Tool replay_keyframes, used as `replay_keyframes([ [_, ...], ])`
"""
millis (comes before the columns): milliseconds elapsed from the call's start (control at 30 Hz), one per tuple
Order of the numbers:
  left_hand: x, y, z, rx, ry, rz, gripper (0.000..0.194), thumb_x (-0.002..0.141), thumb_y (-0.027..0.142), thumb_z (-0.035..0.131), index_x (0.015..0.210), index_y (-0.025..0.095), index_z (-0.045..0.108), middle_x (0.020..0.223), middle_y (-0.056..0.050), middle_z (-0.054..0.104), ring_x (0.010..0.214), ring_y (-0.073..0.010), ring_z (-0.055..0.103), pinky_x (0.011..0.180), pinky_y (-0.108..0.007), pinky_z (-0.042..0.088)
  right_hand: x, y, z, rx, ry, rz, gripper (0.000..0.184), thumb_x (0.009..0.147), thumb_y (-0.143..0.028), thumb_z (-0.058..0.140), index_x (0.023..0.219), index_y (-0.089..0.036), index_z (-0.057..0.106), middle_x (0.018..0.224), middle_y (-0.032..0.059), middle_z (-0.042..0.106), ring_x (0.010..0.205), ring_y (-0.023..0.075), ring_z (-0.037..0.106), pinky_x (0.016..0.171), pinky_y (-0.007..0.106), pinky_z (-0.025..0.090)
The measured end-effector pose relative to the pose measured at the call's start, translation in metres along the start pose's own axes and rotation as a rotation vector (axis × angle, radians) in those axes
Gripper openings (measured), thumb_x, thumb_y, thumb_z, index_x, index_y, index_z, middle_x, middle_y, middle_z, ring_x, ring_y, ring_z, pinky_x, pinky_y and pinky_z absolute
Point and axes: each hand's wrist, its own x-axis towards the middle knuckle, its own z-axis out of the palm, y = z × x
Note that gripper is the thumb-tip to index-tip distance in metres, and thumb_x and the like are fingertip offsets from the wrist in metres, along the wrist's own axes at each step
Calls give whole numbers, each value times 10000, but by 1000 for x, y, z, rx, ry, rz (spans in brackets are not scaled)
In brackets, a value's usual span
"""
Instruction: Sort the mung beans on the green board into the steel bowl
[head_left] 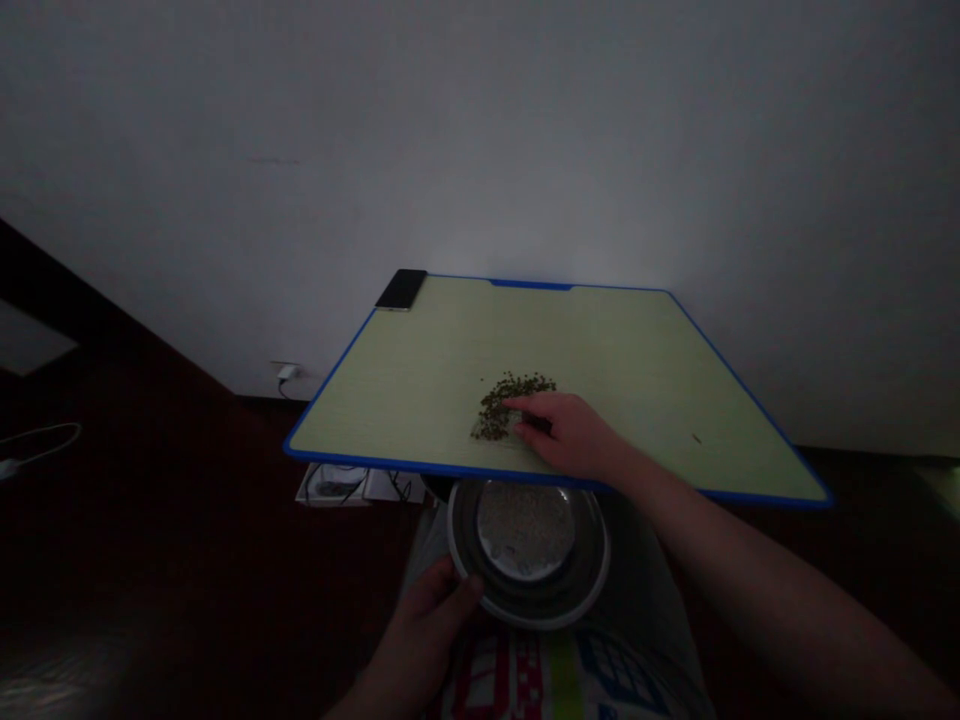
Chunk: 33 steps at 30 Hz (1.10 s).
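A loose pile of small dark grains [493, 412], maybe dried seeds or peppercorns, lies near the front edge of a pale folding table [600, 340] with a blue rim. My right hand [566, 430] reaches in over the table from the right and rests at the pile. Its index finger is stretched out and its thumb stands apart; the other fingers are partly hidden. Below the table edge, a round metal bowl [600, 560] sits over my lap, its speckled bottom too dim to make out. My left hand [431, 615] grips the bowl's lower left rim, thumb on top.
A dark phone [402, 290] lies at the table's back left corner. One small dark bit [697, 438] lies on the right side. The table stands against a grey wall [525, 140]. A plugged-in charger [288, 373] and a box with cables [334, 484] are at left.
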Motion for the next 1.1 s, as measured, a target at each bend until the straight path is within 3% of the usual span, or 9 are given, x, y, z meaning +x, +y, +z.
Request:
replay_keyframes([
  [200,-1,2,-2,56,13,28,232,798,342,719,998,229,750,1025,-59,804,1043,-279,704,1037,-449,442,6,-3,-3,1,-75,-55,406,883,-186,565,1278,-185,656,895,70,714,792,166,602,748,298,438],
  [367,-1,2,-1,56,-10,45,245,814,346,701,1034,245,740,1061,-41,799,1063,-271,694,1037,-446,442,7,-5,-10,48,-168,-77,401,881,-177,574,1272,-192,661,781,29,688,703,139,575,703,276,419],
  [567,-1,3,2,100,62,62,265,742,389,760,956,232,758,984,-44,811,991,-289,714,977,-445,483,2,-6,-15,188,-235,31,398,853,-156,596,1240,-189,682,645,-31,596,573,96,492,600,235,387],
  [933,-1,-3,-3,45,2,58,234,815,343,701,1025,251,743,1027,-40,800,1030,-261,702,1011,-427,462,-18,2,-9,297,-193,78,406,856,-211,587,1251,-202,677,639,-35,562,566,94,473,563,223,384],
  [1100,0,0,-1,86,39,76,257,765,376,746,970,221,744,1008,-61,801,1023,-275,703,1010,-431,463,-30,2,-15,248,-206,49,380,866,-237,593,1233,-208,690,718,5,665,629,124,563,616,252,430],
])
